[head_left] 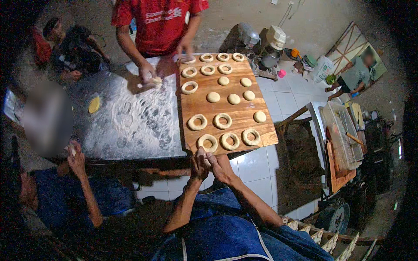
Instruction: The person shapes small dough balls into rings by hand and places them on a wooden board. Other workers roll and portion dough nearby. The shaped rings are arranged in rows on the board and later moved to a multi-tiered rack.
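My left hand (pixel 200 166) and my right hand (pixel 222 168) meet just in front of the near edge of a wooden board (pixel 200 110). Fingers of both are closed around a piece of dough (pixel 207 162), of which only a pale bit shows; its shape is hidden. Right beyond my fingertips lies a dough ring (pixel 199 143), with two more in the same near row. Several other rings sit farther back. Between them rest several flat dough rounds (pixel 234 99).
Left of the board stretches a flour-dusted metal table (pixel 100 130) with a yellowish dough piece (pixel 94 105). Across it, a person in red (pixel 156 26) handles dough; another person's raised hand (pixel 76 162) is at left. A side table with a clear plastic bin (pixel 344 135) stands right.
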A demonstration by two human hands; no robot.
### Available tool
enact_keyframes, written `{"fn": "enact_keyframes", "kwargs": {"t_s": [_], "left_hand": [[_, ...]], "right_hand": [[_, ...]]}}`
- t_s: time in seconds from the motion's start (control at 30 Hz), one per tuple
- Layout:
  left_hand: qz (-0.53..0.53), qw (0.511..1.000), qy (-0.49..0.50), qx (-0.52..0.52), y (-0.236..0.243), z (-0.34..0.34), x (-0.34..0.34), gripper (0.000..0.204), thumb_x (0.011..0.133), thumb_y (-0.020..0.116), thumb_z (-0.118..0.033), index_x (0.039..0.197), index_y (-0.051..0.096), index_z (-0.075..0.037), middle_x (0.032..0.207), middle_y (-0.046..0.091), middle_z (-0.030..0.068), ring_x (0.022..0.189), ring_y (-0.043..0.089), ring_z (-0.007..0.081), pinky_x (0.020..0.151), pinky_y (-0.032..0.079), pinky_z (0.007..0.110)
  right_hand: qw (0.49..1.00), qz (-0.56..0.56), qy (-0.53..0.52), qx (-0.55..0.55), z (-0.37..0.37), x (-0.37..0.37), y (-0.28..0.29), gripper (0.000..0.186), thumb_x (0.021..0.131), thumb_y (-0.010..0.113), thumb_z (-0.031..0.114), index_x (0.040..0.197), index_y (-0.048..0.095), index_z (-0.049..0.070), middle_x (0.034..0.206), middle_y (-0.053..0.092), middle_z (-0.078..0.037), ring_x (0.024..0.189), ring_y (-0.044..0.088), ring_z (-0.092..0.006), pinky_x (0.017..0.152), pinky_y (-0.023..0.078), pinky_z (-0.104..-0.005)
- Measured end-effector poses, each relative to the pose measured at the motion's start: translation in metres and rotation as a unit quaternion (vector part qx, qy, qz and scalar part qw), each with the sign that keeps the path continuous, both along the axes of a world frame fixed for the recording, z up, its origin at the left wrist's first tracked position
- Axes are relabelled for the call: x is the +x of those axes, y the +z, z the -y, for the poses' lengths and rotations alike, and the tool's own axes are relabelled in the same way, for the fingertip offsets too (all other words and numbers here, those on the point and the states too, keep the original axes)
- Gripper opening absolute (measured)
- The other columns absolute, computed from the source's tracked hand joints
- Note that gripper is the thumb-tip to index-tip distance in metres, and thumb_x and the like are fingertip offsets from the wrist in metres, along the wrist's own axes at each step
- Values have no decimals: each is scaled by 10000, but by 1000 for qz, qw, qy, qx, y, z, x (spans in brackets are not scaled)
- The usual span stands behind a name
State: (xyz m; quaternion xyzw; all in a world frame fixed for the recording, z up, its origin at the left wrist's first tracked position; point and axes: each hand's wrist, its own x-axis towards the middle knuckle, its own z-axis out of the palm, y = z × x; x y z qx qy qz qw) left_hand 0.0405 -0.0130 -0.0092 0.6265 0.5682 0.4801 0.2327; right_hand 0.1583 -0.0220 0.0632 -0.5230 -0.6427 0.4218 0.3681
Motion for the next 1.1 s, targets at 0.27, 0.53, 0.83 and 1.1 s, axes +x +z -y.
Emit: {"fn": "enact_keyframes", "kwargs": {"t_s": [0.27, 0.53, 0.83, 1.1], "left_hand": [[-81, 987, -79, 116, 0, -41, 103, 307, 959, 357, -275, 971, 543, -31, 892, 588, 195, 829, 570, 350, 748, 444, 468], [110, 950, -253, -142, 19, -80, 187, 416, 963, 344, -408, 824, 514, -55, 740, 560, 134, 687, 567, 289, 610, 454, 415], [153, 960, -192, -135, -21, -94, 223, 379, 960, 360, -363, 778, 479, -53, 683, 492, 65, 635, 496, 171, 598, 430, 311], [-87, 939, -300, 143, -18, -103, 228, 376, 935, 492, -304, 1080, 518, 42, 879, 609, 159, 721, 575, 306, 638, 464, 392]], "right_hand": [[993, 16, -114, -33, -29, 107, 4, 699, 988, 293, 497, 659, 560, -60, 572, 529, -254, 536, 536, -422, 545, 413, -482], [993, 41, -109, 17, -41, 198, 1, 597, 1004, 287, 429, 702, 547, -14, 559, 522, -220, 557, 567, -414, 506, 430, -458], [990, -25, -136, 40, -51, 236, -15, 639, 1001, 273, 447, 647, 522, -23, 555, 496, -220, 518, 498, -399, 485, 377, -442], [987, 2, -161, -20, -46, 255, -24, 725, 972, 261, 563, 641, 518, -29, 535, 487, -173, 482, 482, -311, 485, 356, -449]]}}
